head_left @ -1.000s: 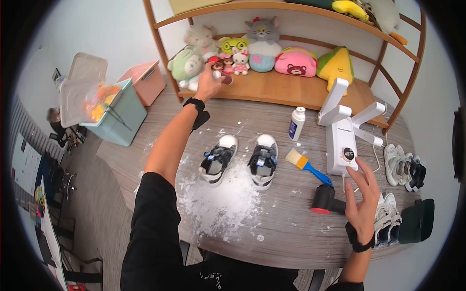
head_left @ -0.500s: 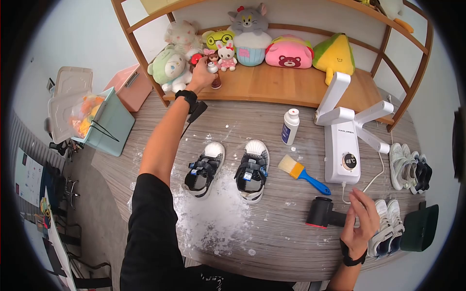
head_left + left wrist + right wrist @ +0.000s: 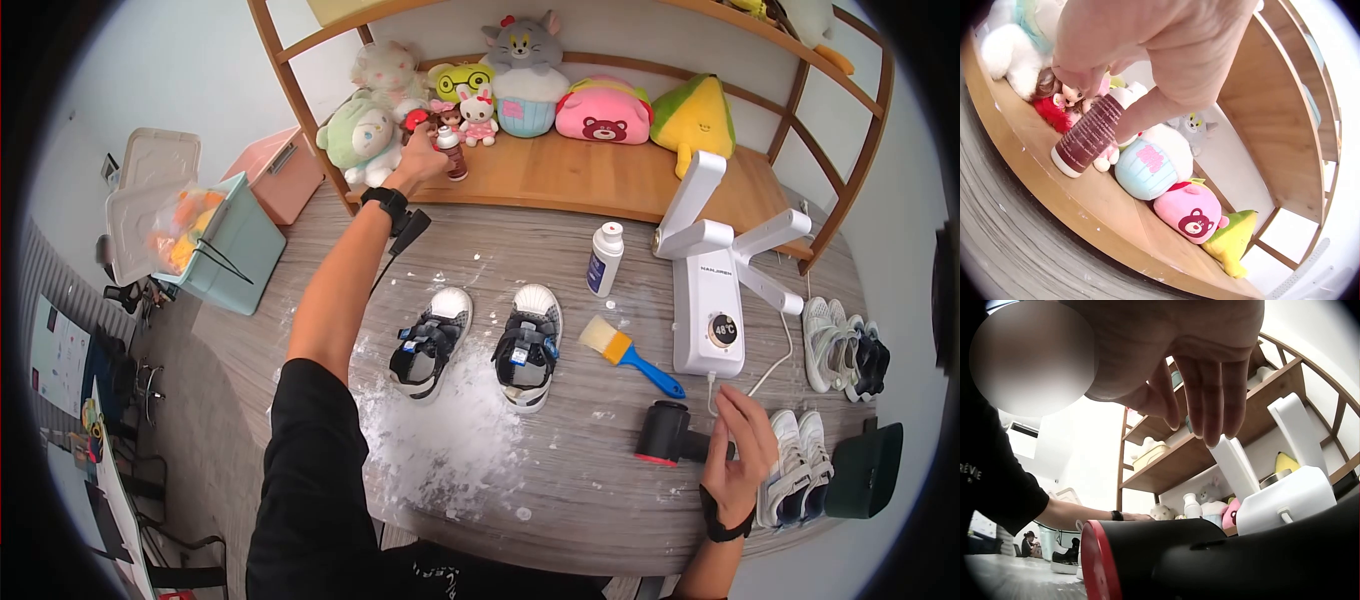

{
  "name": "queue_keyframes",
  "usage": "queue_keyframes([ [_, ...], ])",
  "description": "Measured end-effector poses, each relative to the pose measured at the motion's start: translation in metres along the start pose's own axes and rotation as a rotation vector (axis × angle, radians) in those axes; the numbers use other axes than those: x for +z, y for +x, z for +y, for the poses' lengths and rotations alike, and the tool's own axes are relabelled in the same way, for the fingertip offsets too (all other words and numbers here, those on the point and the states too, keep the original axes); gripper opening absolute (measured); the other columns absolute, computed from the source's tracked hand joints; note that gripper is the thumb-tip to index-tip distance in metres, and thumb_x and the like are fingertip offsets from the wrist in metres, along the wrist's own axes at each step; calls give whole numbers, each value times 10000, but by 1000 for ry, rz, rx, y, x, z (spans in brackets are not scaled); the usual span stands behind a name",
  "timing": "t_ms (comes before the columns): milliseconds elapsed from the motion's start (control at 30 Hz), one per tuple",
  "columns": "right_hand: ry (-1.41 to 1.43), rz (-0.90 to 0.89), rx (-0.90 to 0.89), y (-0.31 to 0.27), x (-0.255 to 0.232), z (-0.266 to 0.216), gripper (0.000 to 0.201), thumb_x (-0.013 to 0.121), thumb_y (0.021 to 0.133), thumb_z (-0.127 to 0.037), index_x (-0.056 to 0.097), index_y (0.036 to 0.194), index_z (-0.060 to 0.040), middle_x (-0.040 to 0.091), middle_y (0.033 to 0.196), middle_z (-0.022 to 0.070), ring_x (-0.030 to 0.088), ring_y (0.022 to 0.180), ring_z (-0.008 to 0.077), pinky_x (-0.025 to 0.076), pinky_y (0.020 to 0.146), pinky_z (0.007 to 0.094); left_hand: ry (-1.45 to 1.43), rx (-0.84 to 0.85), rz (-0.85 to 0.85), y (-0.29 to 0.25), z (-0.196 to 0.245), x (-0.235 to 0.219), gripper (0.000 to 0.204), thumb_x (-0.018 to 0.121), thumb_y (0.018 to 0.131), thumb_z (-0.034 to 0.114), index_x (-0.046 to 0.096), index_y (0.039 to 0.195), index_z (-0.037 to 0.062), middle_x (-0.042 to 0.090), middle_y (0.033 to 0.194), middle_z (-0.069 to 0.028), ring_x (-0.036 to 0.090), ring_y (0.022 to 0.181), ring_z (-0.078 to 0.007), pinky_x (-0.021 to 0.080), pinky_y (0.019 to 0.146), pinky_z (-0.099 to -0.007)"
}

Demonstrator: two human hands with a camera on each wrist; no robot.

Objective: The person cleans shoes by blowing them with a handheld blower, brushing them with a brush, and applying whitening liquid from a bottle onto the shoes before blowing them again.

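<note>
On the lower shelf's front left part, a brown bottle with a white cap (image 3: 455, 160) stands beside small dolls. My left hand (image 3: 424, 160) is at it; in the left wrist view the thumb and fingers pinch the brown bottle (image 3: 1091, 132) near its top. My right hand (image 3: 738, 462) hovers at the right with relaxed, slightly bent fingers and holds nothing, just beside a black and red handheld device (image 3: 664, 432). In the right wrist view this device (image 3: 1147, 550) lies below the hand (image 3: 1191, 362).
Two dark sandals (image 3: 527, 350) with white toes stand by white powder (image 3: 440, 450). Right of them are a white bottle (image 3: 604, 262), a brush (image 3: 634, 360) and a white shoe dryer (image 3: 706, 320). More shoes (image 3: 795, 465) stand far right. Plush toys (image 3: 605, 112) line the shelf (image 3: 560, 185).
My left hand moved to the brown bottle; in the first frame it held a dark reddish thing in the air, and now the bottle stands upright on the shelf. The right hand's fingers drew closer together.
</note>
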State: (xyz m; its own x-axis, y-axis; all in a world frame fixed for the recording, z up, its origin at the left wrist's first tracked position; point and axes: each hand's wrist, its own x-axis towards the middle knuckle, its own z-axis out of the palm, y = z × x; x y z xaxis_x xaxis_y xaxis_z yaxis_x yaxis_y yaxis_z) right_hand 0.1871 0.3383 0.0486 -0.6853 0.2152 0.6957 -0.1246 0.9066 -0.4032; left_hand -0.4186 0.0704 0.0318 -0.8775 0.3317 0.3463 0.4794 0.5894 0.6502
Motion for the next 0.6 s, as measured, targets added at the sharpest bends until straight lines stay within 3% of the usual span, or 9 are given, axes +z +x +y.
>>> queue_keyframes([
  [133, 5, -12, 31, -2, 5, 3, 335, 631, 759, 114, 736, 1067, 33, 721, 1112, 209, 715, 960, 344, 555, 840, 389, 40, 41, 29, -22, 17, -31, 966, 885, 638, 226, 439, 1453, -40, 622, 1358, -206, 610, 1257, -319, 497, 1039, -379],
  [200, 26, -2, 11, -2, 7, 7, 310, 646, 797, 95, 735, 1086, 24, 723, 1118, 198, 711, 983, 337, 549, 864, 383, 23, 42, 39, -55, 48, -39, 940, 890, 654, 248, 458, 1435, -47, 635, 1332, -210, 623, 1231, -318, 505, 1020, -384],
  [267, 17, -23, 15, 6, 7, -1, 294, 673, 820, 69, 738, 1101, 12, 711, 1173, 202, 702, 1030, 347, 543, 898, 386, 133, 173, 153, -119, 90, -60, 807, 864, 757, 126, 467, 1447, -6, 652, 1186, -148, 613, 1062, -227, 500, 917, -360],
  [400, 75, -256, -5, 43, 20, -23, 392, 716, 866, -58, 704, 1258, -56, 554, 1437, 277, 567, 1303, 442, 480, 1046, 464, 139, 365, -225, -251, 155, -95, 641, 844, 791, 131, 576, 1372, 87, 662, 1084, -112, 625, 941, -227, 521, 825, -375],
  [467, 142, -395, -28, 67, 46, -14, 447, 703, 906, -151, 661, 1348, -98, 469, 1496, 327, 420, 1425, 485, 383, 1145, 509, 142, 451, -313, -311, 170, -91, 606, 829, 803, 129, 594, 1361, 106, 647, 1047, -117, 626, 879, -267, 533, 795, -386],
  [533, 196, -524, 15, 89, 86, -2, 476, 678, 940, -215, 623, 1402, -120, 421, 1511, 367, 321, 1474, 505, 312, 1198, 513, 58, 384, -475, -357, 186, -86, 593, 818, 827, 139, 584, 1370, 90, 635, 1027, -146, 638, 857, -306, 542, 772, -397],
  [600, 229, -640, 86, 109, 128, 11, 515, 682, 943, -268, 595, 1432, -130, 409, 1500, 391, 287, 1488, 505, 320, 1202, 498, 48, 413, -494, -388, 185, -70, 622, 808, 848, 164, 549, 1406, 77, 635, 1012, -154, 659, 892, -322, 547, 774, -418],
])
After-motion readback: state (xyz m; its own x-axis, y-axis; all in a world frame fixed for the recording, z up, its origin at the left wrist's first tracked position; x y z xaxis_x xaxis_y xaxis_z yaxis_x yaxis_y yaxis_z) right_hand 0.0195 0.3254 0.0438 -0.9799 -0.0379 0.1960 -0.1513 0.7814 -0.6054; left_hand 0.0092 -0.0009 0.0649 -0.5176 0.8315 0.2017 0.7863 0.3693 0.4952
